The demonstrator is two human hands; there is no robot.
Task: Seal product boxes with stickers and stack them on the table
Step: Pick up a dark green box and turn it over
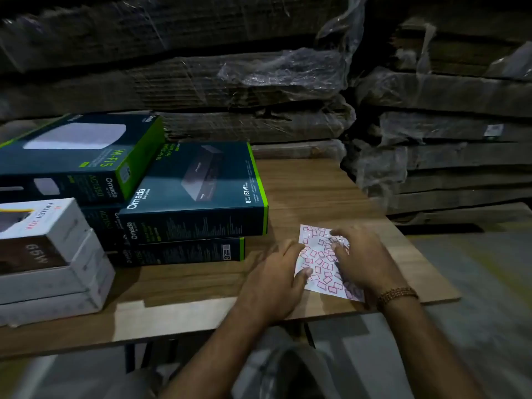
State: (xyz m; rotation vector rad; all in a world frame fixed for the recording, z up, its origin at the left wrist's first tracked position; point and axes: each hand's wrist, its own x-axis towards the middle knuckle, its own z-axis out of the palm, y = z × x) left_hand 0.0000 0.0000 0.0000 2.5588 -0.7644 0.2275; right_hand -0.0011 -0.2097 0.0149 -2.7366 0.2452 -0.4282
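Here a sticker sheet (322, 266) is pressed flat on the tabletop (302, 191) by the left hand (276, 280); its top is picked at by the right hand's (362, 263) curled fingers (338, 249), beside stacked product boxes (195, 194).

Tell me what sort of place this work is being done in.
Probably a warehouse or packing area. Bundles of flattened cardboard wrapped in plastic film are stacked high behind the wooden table, retail Omada boxes are piled on it, and both hands rest on a sticker sheet.
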